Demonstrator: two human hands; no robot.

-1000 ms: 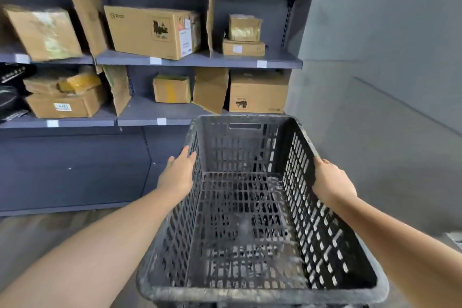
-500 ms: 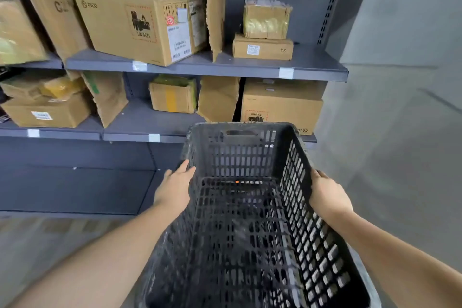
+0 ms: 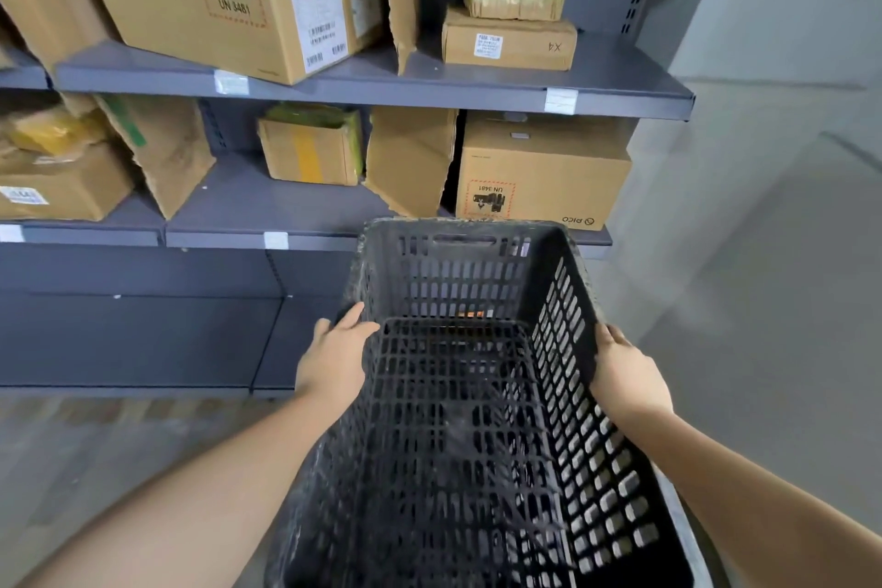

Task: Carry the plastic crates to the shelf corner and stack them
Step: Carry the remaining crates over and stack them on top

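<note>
A black slatted plastic crate (image 3: 458, 282) is held out in front of me, empty, its far end close to the lower shelf's front edge. My left hand (image 3: 334, 356) grips the crate's left rim, thumb over the top. On the opposite rim, my right hand (image 3: 627, 375) holds the right wall. Something orange shows faintly through the crate's floor slats; what it is cannot be told.
Grey metal shelving (image 3: 382, 86) fills the view ahead, loaded with cardboard boxes (image 3: 544, 172) on two levels. The shelf unit ends at the right, where a grey wall (image 3: 782, 158) meets it in a corner. Grey floor (image 3: 95, 454) lies to the lower left.
I have come closer to the shelves with the crate held in both hands; the boxes loom larger and the crate's far end now sits near the lower shelf's right end.
</note>
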